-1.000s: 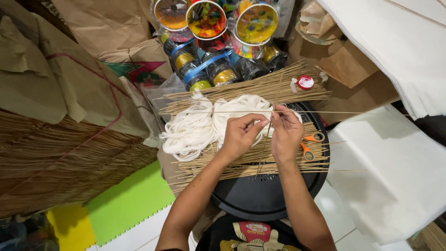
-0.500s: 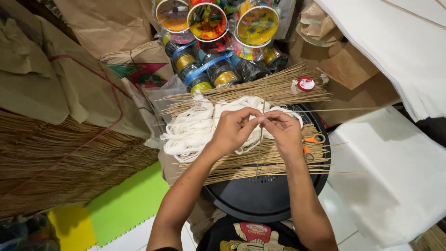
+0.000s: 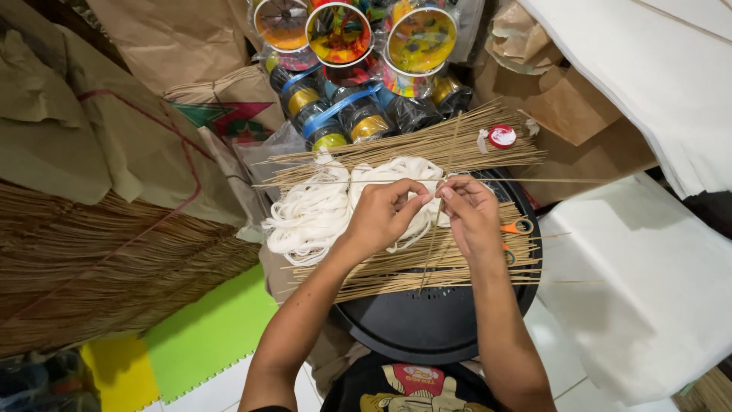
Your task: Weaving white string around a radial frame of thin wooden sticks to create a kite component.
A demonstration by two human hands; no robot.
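My left hand (image 3: pixel 383 214) and my right hand (image 3: pixel 470 216) meet fingertip to fingertip over a round black tray (image 3: pixel 427 324). Between them they pinch two thin bamboo sticks (image 3: pixel 435 236) that cross, one lying sideways and one running toward me. A hank of white string (image 3: pixel 316 214) lies just left of my left hand. Bundles of thin sticks (image 3: pixel 415 145) lie across the tray, above and below my hands. Orange-handled scissors (image 3: pixel 517 227) rest beside my right hand.
Spools of colourful thread (image 3: pixel 339 34) and dark rolls (image 3: pixel 366 114) are stacked at the top. Brown paper sheets (image 3: pixel 91 152) and a large stick bundle (image 3: pixel 91 275) fill the left. White paper (image 3: pixel 648 267) lies at right. A small red-and-white cap (image 3: pixel 502 136) sits on the upper sticks.
My hands have drawn closer together, fingertips now touching. The stick held toward me has swung more upright across the sideways one.
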